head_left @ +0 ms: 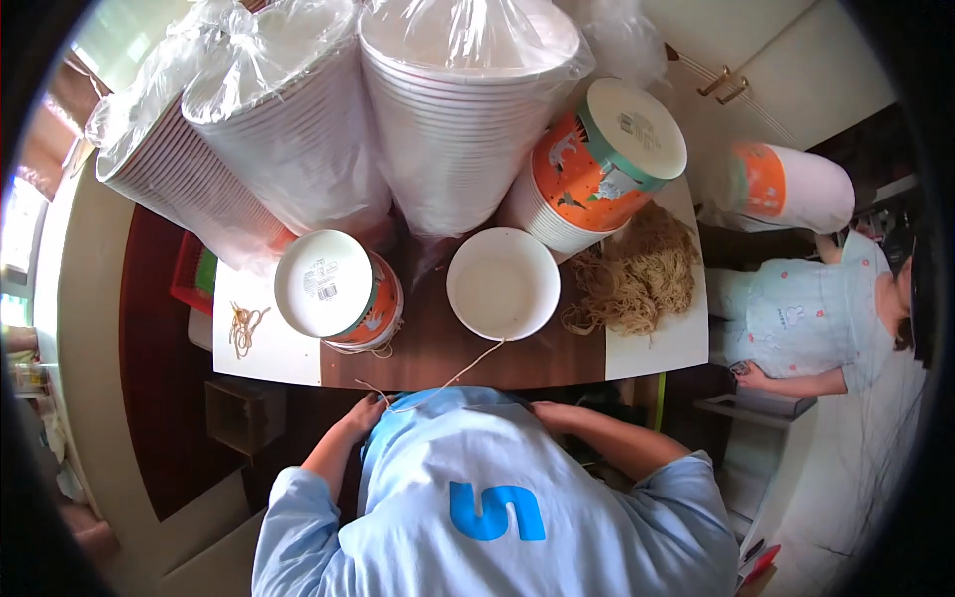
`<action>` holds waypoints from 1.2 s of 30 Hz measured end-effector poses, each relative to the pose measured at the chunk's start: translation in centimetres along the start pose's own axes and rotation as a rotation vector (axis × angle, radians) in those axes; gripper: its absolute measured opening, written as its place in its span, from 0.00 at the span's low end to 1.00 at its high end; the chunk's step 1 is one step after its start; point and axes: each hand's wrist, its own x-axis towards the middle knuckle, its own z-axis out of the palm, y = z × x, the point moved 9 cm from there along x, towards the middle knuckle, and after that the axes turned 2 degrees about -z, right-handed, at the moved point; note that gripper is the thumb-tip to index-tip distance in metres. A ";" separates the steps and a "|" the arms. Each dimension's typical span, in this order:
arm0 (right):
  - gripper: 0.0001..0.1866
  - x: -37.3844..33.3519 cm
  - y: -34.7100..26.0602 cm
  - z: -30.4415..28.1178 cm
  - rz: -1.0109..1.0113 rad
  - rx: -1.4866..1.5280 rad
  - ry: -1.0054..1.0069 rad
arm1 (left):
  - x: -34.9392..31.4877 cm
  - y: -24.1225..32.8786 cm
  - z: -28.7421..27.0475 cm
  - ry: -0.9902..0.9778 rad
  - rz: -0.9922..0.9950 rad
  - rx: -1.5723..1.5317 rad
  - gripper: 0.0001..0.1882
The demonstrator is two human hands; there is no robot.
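White paper bowl (502,283), round and smooth, is sitting open on the wooden table (438,353) beside a tangled noodle pile (632,274). Your left hand (366,410) is pinching a thin noodle strand (453,376); your right hand (545,411) is resting low, grip unclear.

Left hand (368,406): just below the near edge of the surface (438,358), fingers curled, pressed to the shirt front.
Right hand (545,410): below the same edge, tucked against the shirt.
Forearms: bare, angled inward.
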 end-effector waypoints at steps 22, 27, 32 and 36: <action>0.28 -1.0 -21.2 -10.2 -0.642 1.039 0.151 | -8.8 8.1 4.2 -0.141 0.388 -0.361 0.17; 0.22 -2.5 -19.3 -9.8 -0.352 -0.196 0.275 | -8.4 9.0 4.0 -0.098 0.291 -0.408 0.17; 0.16 0.8 -15.8 -5.0 -0.290 -0.186 0.088 | -6.8 7.0 5.6 -0.189 0.211 -0.660 0.14; 0.16 5.8 -14.6 -0.4 -0.300 -0.043 0.030 | 0.0 0.5 6.4 -0.223 0.133 -0.345 0.18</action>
